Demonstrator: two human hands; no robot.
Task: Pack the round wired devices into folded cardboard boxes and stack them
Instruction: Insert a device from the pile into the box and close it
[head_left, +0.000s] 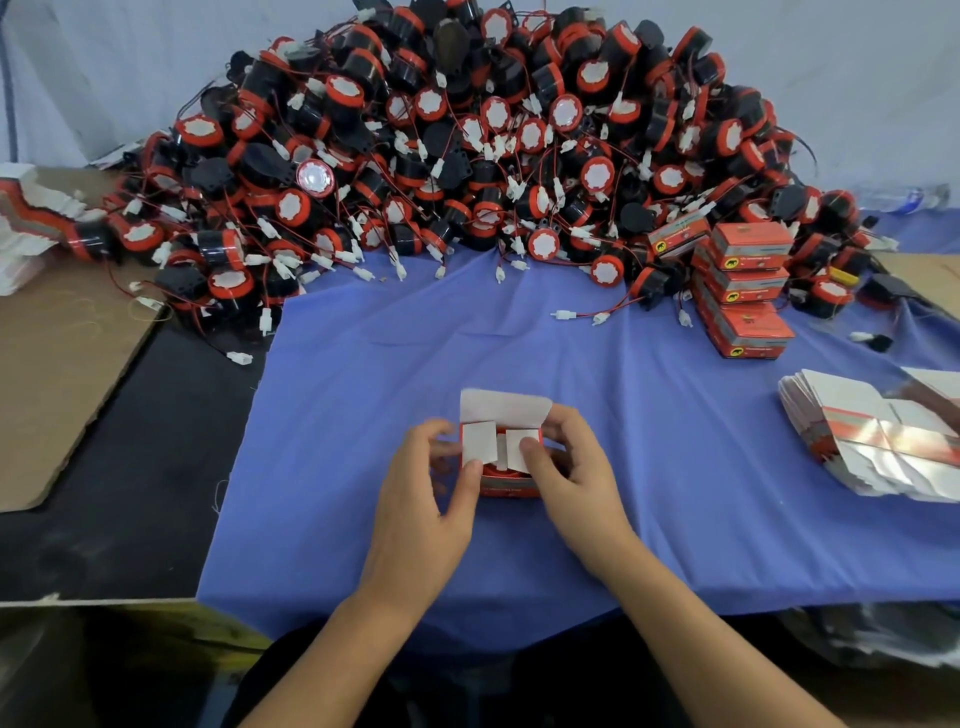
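A small red cardboard box (506, 486) stands on the blue cloth (363, 415) near the front middle, its white top flap (501, 406) raised. My left hand (423, 499) grips the box's left side, thumb on the left side flap. My right hand (571, 473) holds the right side, thumb pressing the right side flap down. A round device sits inside, mostly hidden. A big pile of round black-and-red wired devices (467, 150) fills the back of the table. Several packed red boxes (743, 291) are stacked at the right.
A fanned stack of flat unfolded boxes (872, 441) lies at the right edge. Brown cardboard sheet (57, 353) and more flat box blanks (26, 223) sit at the left. Loose white connectors on wires (576, 315) trail onto the cloth.
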